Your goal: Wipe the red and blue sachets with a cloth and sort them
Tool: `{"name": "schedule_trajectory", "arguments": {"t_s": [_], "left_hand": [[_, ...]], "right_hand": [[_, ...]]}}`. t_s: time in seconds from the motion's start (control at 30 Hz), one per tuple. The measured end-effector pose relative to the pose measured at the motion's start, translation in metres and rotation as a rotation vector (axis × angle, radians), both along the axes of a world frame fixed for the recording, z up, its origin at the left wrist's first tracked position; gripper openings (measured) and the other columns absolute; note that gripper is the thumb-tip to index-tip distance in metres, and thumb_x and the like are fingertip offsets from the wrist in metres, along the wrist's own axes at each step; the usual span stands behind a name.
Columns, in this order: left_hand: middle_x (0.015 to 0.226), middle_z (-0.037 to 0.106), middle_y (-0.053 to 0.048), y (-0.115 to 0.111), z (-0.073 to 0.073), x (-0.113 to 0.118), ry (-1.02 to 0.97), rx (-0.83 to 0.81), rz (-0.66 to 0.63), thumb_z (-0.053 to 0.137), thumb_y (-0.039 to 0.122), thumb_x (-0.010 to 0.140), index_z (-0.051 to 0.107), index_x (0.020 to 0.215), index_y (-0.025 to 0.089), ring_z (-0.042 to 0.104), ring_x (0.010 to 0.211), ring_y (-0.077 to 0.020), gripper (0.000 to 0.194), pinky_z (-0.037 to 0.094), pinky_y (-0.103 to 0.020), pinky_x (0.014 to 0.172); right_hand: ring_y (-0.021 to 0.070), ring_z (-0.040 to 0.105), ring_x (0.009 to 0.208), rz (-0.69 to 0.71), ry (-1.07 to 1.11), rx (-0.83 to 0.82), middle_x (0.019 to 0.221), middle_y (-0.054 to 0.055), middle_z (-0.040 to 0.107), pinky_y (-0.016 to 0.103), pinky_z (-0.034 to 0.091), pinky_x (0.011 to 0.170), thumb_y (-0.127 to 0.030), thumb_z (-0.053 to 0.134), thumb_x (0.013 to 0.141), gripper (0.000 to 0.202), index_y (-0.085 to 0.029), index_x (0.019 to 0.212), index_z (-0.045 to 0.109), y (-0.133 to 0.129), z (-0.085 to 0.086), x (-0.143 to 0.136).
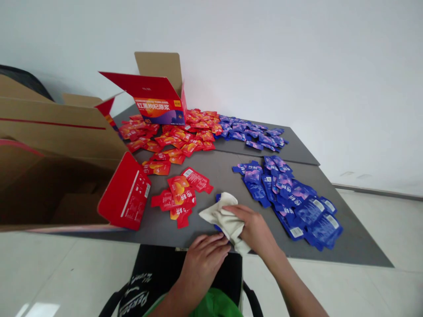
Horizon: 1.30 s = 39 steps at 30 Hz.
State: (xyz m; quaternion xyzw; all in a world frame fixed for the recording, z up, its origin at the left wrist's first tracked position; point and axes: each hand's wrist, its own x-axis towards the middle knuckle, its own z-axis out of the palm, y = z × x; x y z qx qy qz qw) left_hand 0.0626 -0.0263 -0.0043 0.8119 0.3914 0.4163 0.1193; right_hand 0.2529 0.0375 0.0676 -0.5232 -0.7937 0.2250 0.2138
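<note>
Cream cloth: bunched and creased near the front edge of the counter, lying over a blue sachet that shows only in slivers along the cloth's left side; cloth point at its folds.
Right hand: closed on the cloth, its fingers curled over the upper folds, knuckles up; the forearm slants in from the lower right, pointing up and left.
Left hand: unclenched and palm down, fingers straight and close together, aimed up and right, tips beside the cloth's lower left edge; whether they press on the covered sachet, I cannot tell. Its forearm rises from the bottom.
Red sachets, near: a small overlapping group left of the cloth.
Blue sachets, near: a long overlapping pile right of the right hand.
Far sachets: red ones spread behind, blue ones adjoining them on the right.
Boxes: a red printed carton, flaps raised, stands among the far red sachets; a larger open box lies at left, brown inside.
</note>
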Motion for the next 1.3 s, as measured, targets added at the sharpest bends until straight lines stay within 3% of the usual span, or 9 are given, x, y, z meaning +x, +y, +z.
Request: {"name": "schedule_trajectory", "arguments": {"t_s": [0.17, 0.33, 0.47, 0.6, 0.7, 0.77, 0.9, 1.07, 1.3], "left_hand": [[0.112, 0.082, 0.000, 0.002, -0.001, -0.001, 0.021, 0.009, 0.003, 0.056, 0.020, 0.105, 0.076, 0.105, 0.024, 0.077, 0.105, -0.0183, 0.020, 0.058, -0.034, 0.093], [0.106, 0.082, 0.000, 0.000, 0.000, 0.002, 0.001, 0.023, 0.028, 0.056, 0.021, 0.105, 0.075, 0.103, 0.023, 0.077, 0.100, -0.0191, 0.020, 0.058, -0.036, 0.091], [0.090, 0.081, -0.001, 0.001, 0.003, 0.001, -0.021, 0.002, 0.012, 0.055, 0.019, 0.104, 0.075, 0.092, 0.022, 0.077, 0.086, -0.0188, 0.023, 0.058, -0.036, 0.086], [0.104, 0.082, 0.000, 0.002, 0.003, -0.001, 0.009, -0.016, 0.005, 0.058, 0.018, 0.103, 0.076, 0.100, 0.024, 0.078, 0.098, -0.0194, 0.019, 0.058, -0.036, 0.090], [0.110, 0.082, 0.000, 0.002, 0.002, -0.001, 0.027, -0.023, 0.005, 0.060, 0.017, 0.102, 0.076, 0.105, 0.024, 0.077, 0.103, -0.0190, 0.018, 0.058, -0.036, 0.093], [0.109, 0.082, -0.001, 0.002, 0.003, -0.001, 0.013, -0.023, 0.006, 0.061, 0.019, 0.102, 0.076, 0.104, 0.024, 0.078, 0.102, -0.0191, 0.017, 0.058, -0.035, 0.092], [0.105, 0.082, 0.000, 0.001, 0.005, -0.001, -0.028, -0.022, 0.004, 0.061, 0.020, 0.102, 0.076, 0.100, 0.024, 0.077, 0.100, -0.0197, 0.016, 0.058, -0.037, 0.092], [0.088, 0.081, 0.000, 0.001, 0.006, -0.002, -0.006, -0.037, -0.004, 0.059, 0.018, 0.101, 0.074, 0.090, 0.022, 0.076, 0.084, -0.0195, 0.019, 0.058, -0.038, 0.087], [0.107, 0.082, -0.001, 0.003, 0.006, -0.003, -0.001, -0.023, -0.019, 0.062, 0.020, 0.102, 0.076, 0.099, 0.023, 0.077, 0.102, -0.0198, 0.015, 0.057, -0.037, 0.092]], "right_hand": [[0.0239, 0.072, 0.118, -0.123, -0.034, 0.136, 0.134, 0.005, 0.073, 0.034, 0.058, 0.100, 0.002, 0.058, 0.084, 0.060, -0.028, 0.134, 0.071, 0.047, 0.006, -0.002], [0.0218, 0.073, 0.116, -0.035, -0.031, 0.133, 0.134, 0.005, 0.073, 0.031, 0.058, 0.099, -0.001, 0.061, 0.087, 0.058, -0.032, 0.136, 0.070, 0.000, 0.020, 0.002], [0.0223, 0.075, 0.113, 0.039, -0.082, 0.003, 0.133, 0.004, 0.075, 0.030, 0.061, 0.095, -0.001, 0.065, 0.085, 0.059, -0.035, 0.133, 0.072, -0.029, 0.010, -0.002], [0.0217, 0.074, 0.116, 0.007, -0.032, 0.026, 0.131, 0.003, 0.075, 0.030, 0.059, 0.099, -0.001, 0.063, 0.086, 0.056, -0.033, 0.131, 0.073, 0.007, 0.000, -0.016], [0.0228, 0.073, 0.116, -0.035, -0.039, 0.100, 0.131, 0.004, 0.075, 0.030, 0.058, 0.101, 0.000, 0.064, 0.084, 0.059, -0.032, 0.132, 0.073, 0.039, 0.005, -0.020], [0.0226, 0.072, 0.118, -0.055, -0.035, 0.138, 0.131, 0.004, 0.075, 0.030, 0.057, 0.102, 0.001, 0.062, 0.085, 0.059, -0.031, 0.133, 0.072, 0.041, 0.013, -0.017], [0.0208, 0.072, 0.118, -0.064, -0.002, 0.135, 0.134, 0.004, 0.073, 0.030, 0.058, 0.100, 0.000, 0.059, 0.088, 0.058, -0.032, 0.135, 0.071, -0.004, 0.024, -0.001], [0.0220, 0.075, 0.113, 0.000, -0.066, -0.008, 0.132, 0.003, 0.074, 0.030, 0.060, 0.095, -0.001, 0.063, 0.085, 0.059, -0.035, 0.133, 0.072, -0.045, 0.010, 0.000], [0.0225, 0.074, 0.114, -0.076, -0.057, 0.098, 0.130, 0.005, 0.075, 0.029, 0.058, 0.098, -0.001, 0.064, 0.085, 0.055, -0.030, 0.132, 0.073, 0.034, 0.002, -0.012]]}}
